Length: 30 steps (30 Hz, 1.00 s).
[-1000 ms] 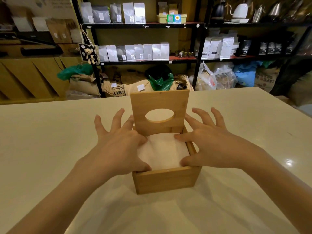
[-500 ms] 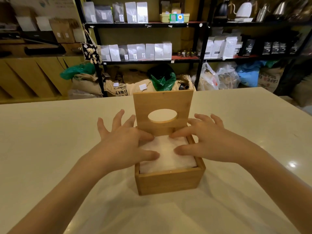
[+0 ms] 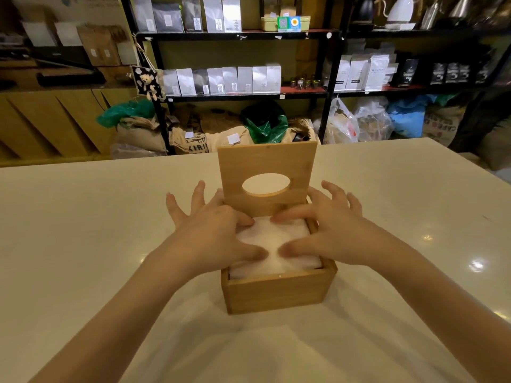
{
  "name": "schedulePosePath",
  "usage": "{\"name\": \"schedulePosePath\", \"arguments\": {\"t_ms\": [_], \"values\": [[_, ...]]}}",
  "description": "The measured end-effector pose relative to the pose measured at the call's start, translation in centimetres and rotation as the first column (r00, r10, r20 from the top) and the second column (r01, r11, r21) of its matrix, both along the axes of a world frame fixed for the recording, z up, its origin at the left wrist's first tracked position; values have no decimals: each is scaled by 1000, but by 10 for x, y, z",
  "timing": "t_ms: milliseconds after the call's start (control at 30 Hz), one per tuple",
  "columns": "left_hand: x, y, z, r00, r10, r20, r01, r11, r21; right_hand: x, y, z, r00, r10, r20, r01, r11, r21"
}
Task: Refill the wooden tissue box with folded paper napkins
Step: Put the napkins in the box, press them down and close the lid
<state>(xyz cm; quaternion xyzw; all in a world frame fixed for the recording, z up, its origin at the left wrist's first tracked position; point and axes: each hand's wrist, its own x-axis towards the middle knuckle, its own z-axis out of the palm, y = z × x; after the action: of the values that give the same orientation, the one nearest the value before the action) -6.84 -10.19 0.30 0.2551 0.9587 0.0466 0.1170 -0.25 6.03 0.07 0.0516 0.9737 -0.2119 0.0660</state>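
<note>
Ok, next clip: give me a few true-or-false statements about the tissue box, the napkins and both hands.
1. The lid stands upright, open. True.
2. The napkins lie on the table beside the box. False: they sit inside the wooden box.
3. Both hands press on the stack. True: left hand, right hand.
4. The lid's opening is square. False: it is oval.
5. The right hand grips the lid. False: its fingers rest on the napkins.

Open wooden tissue box (image 3: 276, 293), lid (image 3: 265, 164) with oval hole upright behind, white folded napkins (image 3: 273, 241) filling it
</note>
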Motion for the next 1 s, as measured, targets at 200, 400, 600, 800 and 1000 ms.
{"name": "schedulePosePath", "arguments": {"t_ms": [200, 400, 600, 800, 1000], "values": [[5, 4, -9, 998, 62, -14, -59, 986, 154, -1, -10, -6, 992, -83, -94, 70, 988, -136], [3, 2, -13, 1000, 23, -4, -22, 988, 150, -4, -7, -16, 997, -27, -76, 26, 999, -24], [-9, -16, -6, 997, 64, 48, -71, 984, 164, 2, 16, 3, 1000, -7, 25, 12, 978, -210], [-5, -8, 3, 997, 3, -77, -4, 1000, -20, 5, 13, 7, 992, 27, 122, -39, 994, 104], [-7, -4, 5, 998, 15, -56, -21, 994, -109, 4, 10, 5, 992, 42, 119, -65, 979, 195]]}}
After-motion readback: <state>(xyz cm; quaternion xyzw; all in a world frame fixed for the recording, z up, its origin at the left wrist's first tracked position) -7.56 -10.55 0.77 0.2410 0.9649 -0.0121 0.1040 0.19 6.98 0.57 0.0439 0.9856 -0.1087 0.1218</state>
